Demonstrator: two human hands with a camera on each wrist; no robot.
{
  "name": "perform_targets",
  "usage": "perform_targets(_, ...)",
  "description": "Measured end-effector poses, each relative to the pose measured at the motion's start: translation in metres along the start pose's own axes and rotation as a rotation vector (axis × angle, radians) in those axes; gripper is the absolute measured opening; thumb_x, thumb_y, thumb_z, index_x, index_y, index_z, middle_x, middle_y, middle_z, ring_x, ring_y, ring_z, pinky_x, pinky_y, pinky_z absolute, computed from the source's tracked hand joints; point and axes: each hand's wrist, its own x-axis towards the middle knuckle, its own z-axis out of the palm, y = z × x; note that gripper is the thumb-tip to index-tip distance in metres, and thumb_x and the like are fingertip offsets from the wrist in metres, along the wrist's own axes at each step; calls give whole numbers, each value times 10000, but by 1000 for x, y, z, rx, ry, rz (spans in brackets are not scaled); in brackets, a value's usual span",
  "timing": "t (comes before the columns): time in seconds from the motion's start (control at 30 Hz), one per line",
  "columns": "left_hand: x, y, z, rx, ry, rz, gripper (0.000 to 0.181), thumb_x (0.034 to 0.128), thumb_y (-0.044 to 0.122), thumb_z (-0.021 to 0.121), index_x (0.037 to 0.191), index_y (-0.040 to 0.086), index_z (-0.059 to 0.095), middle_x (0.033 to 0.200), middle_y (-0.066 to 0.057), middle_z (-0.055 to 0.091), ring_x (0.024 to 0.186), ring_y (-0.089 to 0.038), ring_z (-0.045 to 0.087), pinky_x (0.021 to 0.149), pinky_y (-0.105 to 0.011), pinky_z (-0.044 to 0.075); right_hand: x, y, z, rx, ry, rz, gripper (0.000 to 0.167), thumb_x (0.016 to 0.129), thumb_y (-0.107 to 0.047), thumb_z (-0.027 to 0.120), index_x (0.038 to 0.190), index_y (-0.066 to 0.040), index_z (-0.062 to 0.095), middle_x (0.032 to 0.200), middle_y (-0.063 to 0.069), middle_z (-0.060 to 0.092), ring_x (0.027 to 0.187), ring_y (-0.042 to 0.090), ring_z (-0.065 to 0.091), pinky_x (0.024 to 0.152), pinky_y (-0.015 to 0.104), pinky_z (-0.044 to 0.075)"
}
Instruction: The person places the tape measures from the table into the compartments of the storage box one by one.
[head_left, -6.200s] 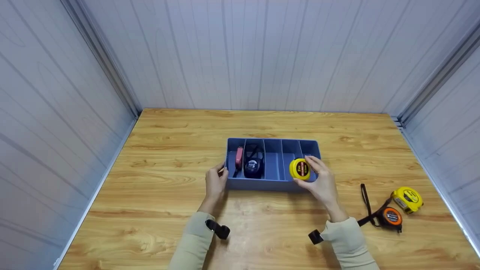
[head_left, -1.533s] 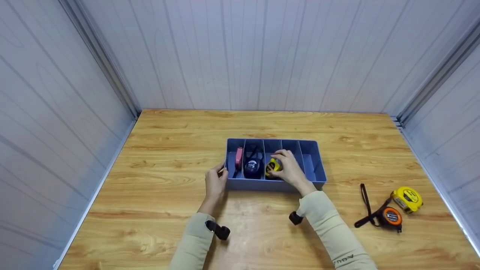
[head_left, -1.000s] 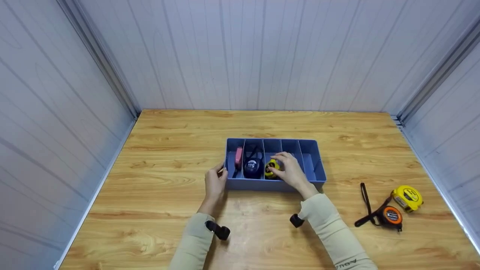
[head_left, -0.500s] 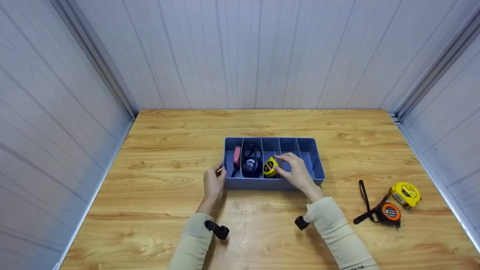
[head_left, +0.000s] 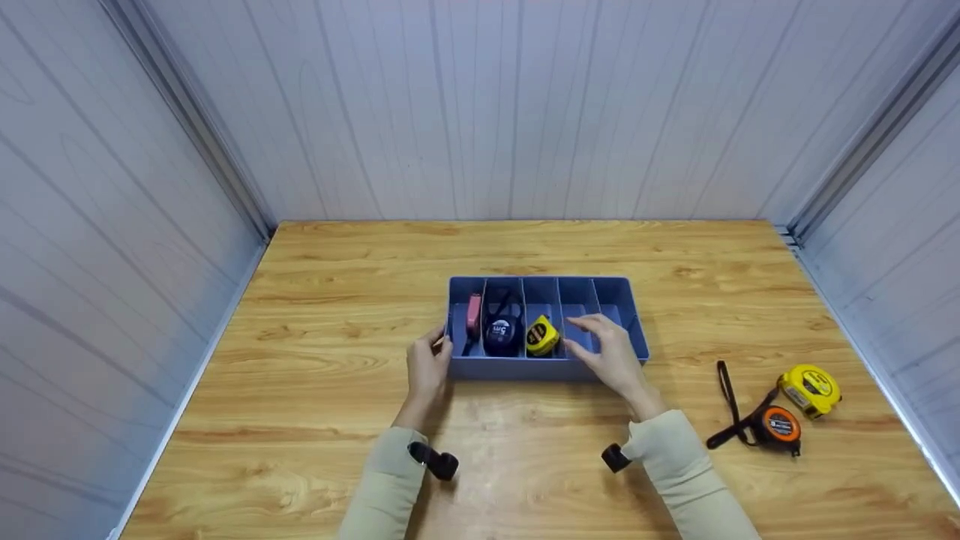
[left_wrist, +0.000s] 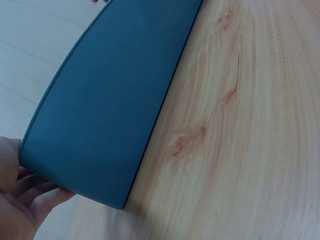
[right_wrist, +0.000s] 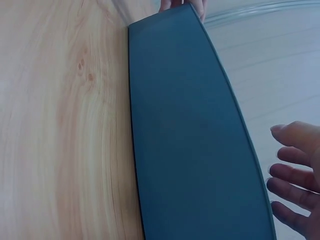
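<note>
A blue storage box with several compartments stands lengthwise on the table. At its left end my left hand holds the corner; in the left wrist view its fingers lie against the end wall. The leftmost compartment contains a pink tape measure on edge, and the second a dark blue tape measure with a black strap. In the third lies a small yellow tape measure. Just right of it, over the box, hovers my right hand, its thumb and fingers spread apart and holding nothing.
To the right of the box, a larger yellow tape measure and a black and orange tape measure with a black wrist strap lie on the wooden table. Pale panel walls enclose the table at the back and sides.
My right hand brought the small yellow tape measure leftward into the third compartment, let go of it and drew back to the right. My left hand has stayed at the box's left end.
</note>
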Motion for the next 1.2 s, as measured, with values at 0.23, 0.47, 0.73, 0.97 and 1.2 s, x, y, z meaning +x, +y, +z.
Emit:
perform_targets(0.23,0,0,-2,20,6,26,327,783,-41,506,1097,-89,582,1027,-225,598,876,-281,609,726,-285,507,-8,-2,-9,-14,88,-50,301,723,-78,712,1011,-8,654,919,125,619,832,252,583,715,367,491)
perform_targets(0.47,0,0,-1,21,3,10,327,785,-43,509,1102,-83,581,1026,-221,601,881,-276,608,731,-282,506,-19,-1,-18,-1,84,1,312,729,-69,707,1028,-6,646,938,140,613,857,263,572,736,368,485)
perform_targets(0.73,0,-1,-1,7,-6,8,333,795,-35,511,1120,-80,570,1057,-221,588,901,-282,600,741,-279,501,-31,2,-31,-38,83,79,314,731,-78,707,1031,-9,647,941,129,619,838,225,565,710,381,476)
perform_targets(0.97,0,0,0,-27,-12,-1,329,802,-33,514,1122,-85,565,1067,-221,583,911,-280,595,752,-271,496,-42,5,-43,-90,99,131,337,725,-89,715,1045,-14,643,947,118,621,822,229,574,607,377,480)
perform_targets(1.2,0,-1,0,-29,-16,-4,334,794,-46,501,1118,-102,559,1062,-233,581,918,-287,592,758,-272,494,-49,10,-57,-110,121,163,350,713,-77,721,1041,12,637,960,150,619,842,277,564,691,422,460)
